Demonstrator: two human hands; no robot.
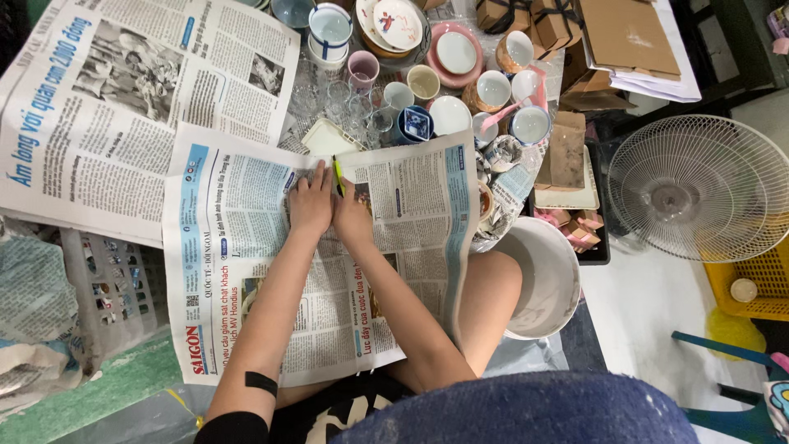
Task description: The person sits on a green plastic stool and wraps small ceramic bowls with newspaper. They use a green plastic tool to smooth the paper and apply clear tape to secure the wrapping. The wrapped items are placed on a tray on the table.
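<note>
Left hand (310, 200) presses flat on a newspaper sheet (246, 271) while right hand (352, 215) grips a yellow cutter (337, 175), apparently mid-slit, needing steady guidance.

An open newspaper (246, 271) lies flat across the lap, its centre fold just below a small yellow cutter (337, 175).

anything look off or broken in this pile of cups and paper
Nothing looks broken or spilled. The ceramic cups and bowls stand crowded but upright. Both hands, left hand and right hand, press flat on the open newspaper sheet, a yellow-green utility knife between them.
</note>
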